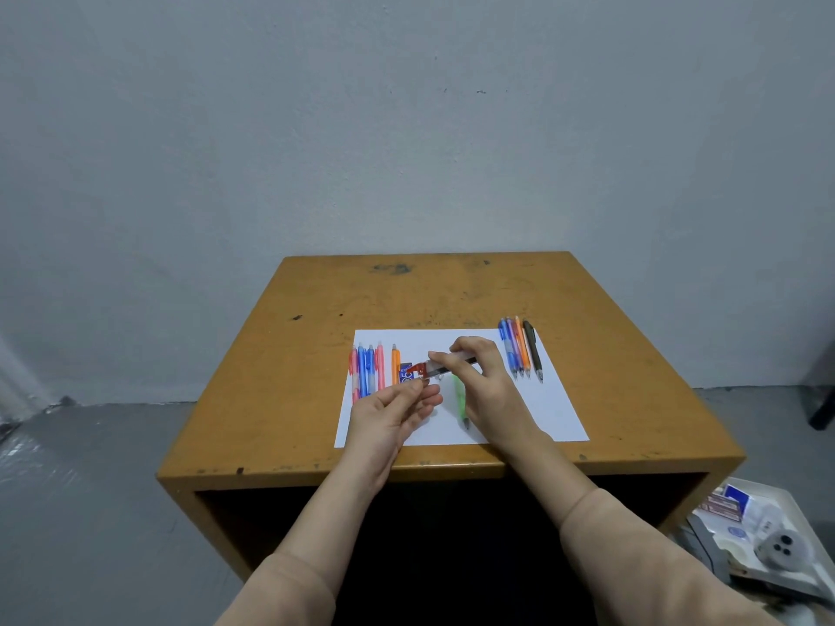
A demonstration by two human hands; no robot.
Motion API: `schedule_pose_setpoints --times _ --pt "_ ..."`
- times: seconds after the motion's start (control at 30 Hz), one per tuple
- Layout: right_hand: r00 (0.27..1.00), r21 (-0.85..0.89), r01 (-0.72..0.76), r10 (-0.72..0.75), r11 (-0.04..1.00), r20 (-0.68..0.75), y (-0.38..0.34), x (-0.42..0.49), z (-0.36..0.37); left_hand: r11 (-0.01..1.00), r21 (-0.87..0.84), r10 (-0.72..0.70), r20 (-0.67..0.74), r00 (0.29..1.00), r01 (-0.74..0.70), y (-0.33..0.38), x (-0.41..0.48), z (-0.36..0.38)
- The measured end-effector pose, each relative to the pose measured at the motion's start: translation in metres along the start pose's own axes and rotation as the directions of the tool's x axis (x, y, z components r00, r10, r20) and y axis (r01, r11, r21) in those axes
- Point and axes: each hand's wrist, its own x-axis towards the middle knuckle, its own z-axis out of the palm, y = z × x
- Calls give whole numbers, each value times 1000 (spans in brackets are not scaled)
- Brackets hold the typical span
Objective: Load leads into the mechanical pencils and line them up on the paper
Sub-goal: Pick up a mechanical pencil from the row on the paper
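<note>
Left hand (pixel 392 415) curled below clear, red-clipped pencil (pixel 434 366), right hand (pixel 481 377) gripping it

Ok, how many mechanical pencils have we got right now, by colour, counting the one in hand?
Blue pencils: 3
Orange pencils: 2
Pink or red pencils: 2
Purple pencil: 1
Black pencil: 1
Green pencil: 1
Clear pencil with red clip, held in the right hand: 1
Total: 11
</note>
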Motion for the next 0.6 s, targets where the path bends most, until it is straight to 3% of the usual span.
schedule_pose_setpoints --times 0.4,0.6 --pt "1000 2 -27 27 1000 7 2 0 2 994 96 53 -104 993 -43 5 0 5" --pt "1000 6 -21 21 1000 -5 0 0 -1 971 208 149 -136 980 -119 6 -2 5"
